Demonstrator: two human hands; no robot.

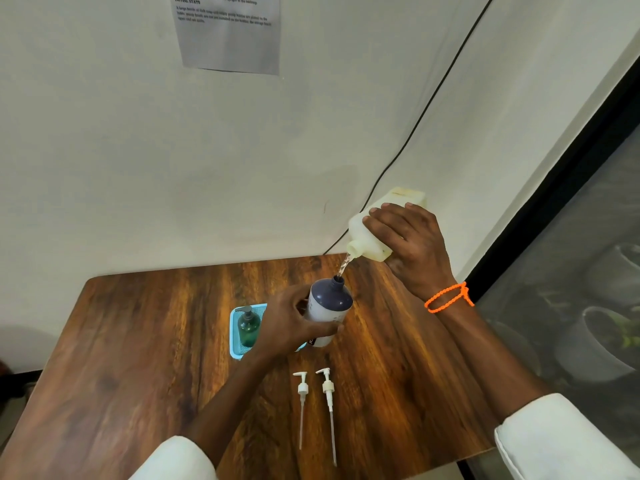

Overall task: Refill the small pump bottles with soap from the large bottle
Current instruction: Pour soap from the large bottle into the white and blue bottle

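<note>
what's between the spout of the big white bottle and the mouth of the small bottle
In the head view, only a thin stream of soap runs from the large bottle down to the open neck of the small bottle; nothing else lies between them.

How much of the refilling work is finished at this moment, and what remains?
Done, it seems: the green bottle stands in the blue tray with its pump on.

In hand: the right hand tips the large bottle, and a stream of soap falls into the open white bottle, which the left hand holds.

Left: two pump heads lie on the table, not yet fitted. Fill levels cannot be seen.
</note>
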